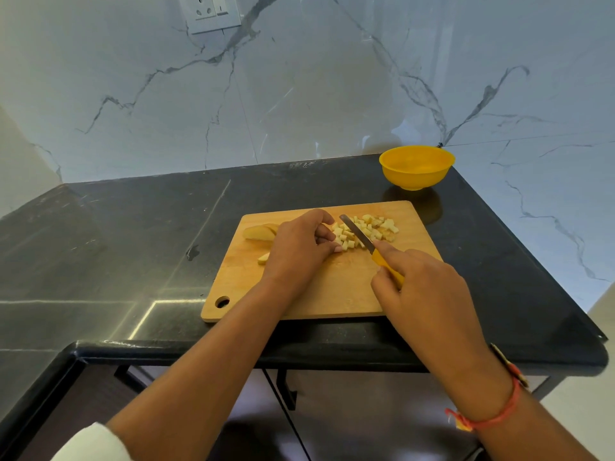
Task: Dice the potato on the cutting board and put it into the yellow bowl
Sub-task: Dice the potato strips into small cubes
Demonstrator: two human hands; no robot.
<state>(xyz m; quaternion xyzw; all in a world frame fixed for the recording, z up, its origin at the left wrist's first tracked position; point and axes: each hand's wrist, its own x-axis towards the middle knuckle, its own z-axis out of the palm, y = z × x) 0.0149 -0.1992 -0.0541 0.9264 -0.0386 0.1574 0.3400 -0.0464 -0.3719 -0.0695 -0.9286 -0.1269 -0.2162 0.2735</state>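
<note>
The right hand grips the knife, blade angled away-left across the potato strips that the left hand's curled fingertips pin on the board, dice heaped just right, bowl empty beyond.

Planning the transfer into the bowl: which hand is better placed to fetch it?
Right, probably. The yellow bowl sits beyond the cutting board's far right corner, on the right hand's side, though that hand holds the knife. The left hand is steadying potato.
</note>
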